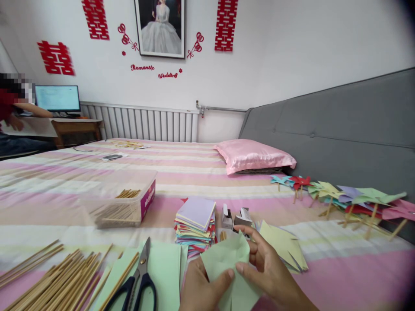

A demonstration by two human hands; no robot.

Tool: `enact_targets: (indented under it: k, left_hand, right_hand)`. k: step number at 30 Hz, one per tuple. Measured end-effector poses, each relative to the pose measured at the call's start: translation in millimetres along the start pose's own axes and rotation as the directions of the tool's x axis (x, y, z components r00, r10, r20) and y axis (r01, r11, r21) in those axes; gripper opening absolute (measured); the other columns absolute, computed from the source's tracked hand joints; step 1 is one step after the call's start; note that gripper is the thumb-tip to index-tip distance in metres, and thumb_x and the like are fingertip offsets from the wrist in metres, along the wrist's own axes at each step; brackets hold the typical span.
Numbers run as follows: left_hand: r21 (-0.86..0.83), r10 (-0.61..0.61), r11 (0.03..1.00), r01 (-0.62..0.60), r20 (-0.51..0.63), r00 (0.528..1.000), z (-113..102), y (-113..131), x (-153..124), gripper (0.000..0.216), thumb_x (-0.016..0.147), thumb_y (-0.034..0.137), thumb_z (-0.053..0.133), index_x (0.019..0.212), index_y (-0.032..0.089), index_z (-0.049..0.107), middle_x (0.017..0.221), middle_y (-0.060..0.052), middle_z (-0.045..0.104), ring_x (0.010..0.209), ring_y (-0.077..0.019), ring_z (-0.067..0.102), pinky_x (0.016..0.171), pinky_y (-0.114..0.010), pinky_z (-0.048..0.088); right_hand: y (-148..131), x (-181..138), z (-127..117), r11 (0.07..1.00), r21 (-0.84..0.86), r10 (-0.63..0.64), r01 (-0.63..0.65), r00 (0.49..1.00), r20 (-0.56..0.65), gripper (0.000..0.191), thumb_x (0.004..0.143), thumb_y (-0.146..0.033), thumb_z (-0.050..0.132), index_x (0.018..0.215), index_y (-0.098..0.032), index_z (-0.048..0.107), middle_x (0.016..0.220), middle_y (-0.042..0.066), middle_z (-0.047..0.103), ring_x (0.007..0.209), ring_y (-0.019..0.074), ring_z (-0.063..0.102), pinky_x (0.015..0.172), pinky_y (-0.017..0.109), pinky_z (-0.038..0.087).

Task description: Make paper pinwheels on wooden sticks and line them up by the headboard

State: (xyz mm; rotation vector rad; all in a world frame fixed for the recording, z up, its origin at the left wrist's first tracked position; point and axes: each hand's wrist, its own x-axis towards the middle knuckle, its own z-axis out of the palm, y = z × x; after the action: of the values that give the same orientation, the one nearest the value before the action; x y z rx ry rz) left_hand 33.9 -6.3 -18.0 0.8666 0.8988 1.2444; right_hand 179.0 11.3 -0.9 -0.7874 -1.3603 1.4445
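so the light green paper [223, 258] is smack between left hand [201, 286] and right hand [268, 268], both pinching it, neither one nearer

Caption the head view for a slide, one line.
Left hand and right hand hold a green sheet at a striped bed, with scissors, sticks, a paper stack and pinwheels nearby.

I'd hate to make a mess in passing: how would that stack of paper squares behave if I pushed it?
The paper stack would probably slide apart rather than move as one block, since its layers sit unevenly. Single squares are likely light and floppy, judging by how the green sheet bends between the left hand and right hand.
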Motion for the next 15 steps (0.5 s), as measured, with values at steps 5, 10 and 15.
enact_targets:
  k: [5, 10, 15]
  left_hand:
    - [-0.077, -0.088, 0.993, 0.091, 0.044, 0.995, -2.2, 4.6, -0.5, 0.04, 0.048, 0.036, 0.079, 0.075, 0.008, 0.07, 0.066, -0.013, 0.068, 0.061, -0.0197, 0.06, 0.06, -0.029, 0.044]
    - [-0.061, -0.165, 0.984, 0.167, 0.033, 0.986, -1.2, 3.4, -1.7, 0.038, 0.048, 0.035, 0.078, 0.071, 0.007, 0.068, 0.064, -0.011, 0.066, 0.057, -0.0166, 0.056, 0.056, -0.027, 0.042]
    - [-0.036, -0.124, 0.992, 0.123, -0.032, 0.992, 1.0, -2.0, -0.7, 0.037, 0.045, 0.035, 0.079, 0.066, 0.007, 0.066, 0.058, -0.01, 0.065, 0.052, -0.0162, 0.055, 0.054, -0.027, 0.042]
  right_hand:
    - [-4.2, 0.9, -4.7, 0.986, 0.151, 0.065, -0.069, 0.997, 0.032, 0.067, 0.062, -0.033, 0.073, 0.116, -0.022, 0.033, 0.089, 0.007, 0.065, 0.075, 0.0203, 0.064, 0.063, 0.029, 0.048]
    - [-6.8, -0.1, -5.6, 0.977, 0.193, 0.079, -0.09, 0.995, 0.063, 0.066, 0.061, -0.032, 0.074, 0.114, -0.023, 0.035, 0.09, 0.007, 0.066, 0.075, 0.0194, 0.064, 0.064, 0.029, 0.048]
    - [-4.7, -0.5, -3.0, 0.988, 0.142, 0.042, -0.056, 0.995, 0.095, 0.064, 0.064, -0.032, 0.072, 0.115, -0.022, 0.034, 0.086, 0.006, 0.065, 0.072, 0.0182, 0.063, 0.062, 0.027, 0.046]
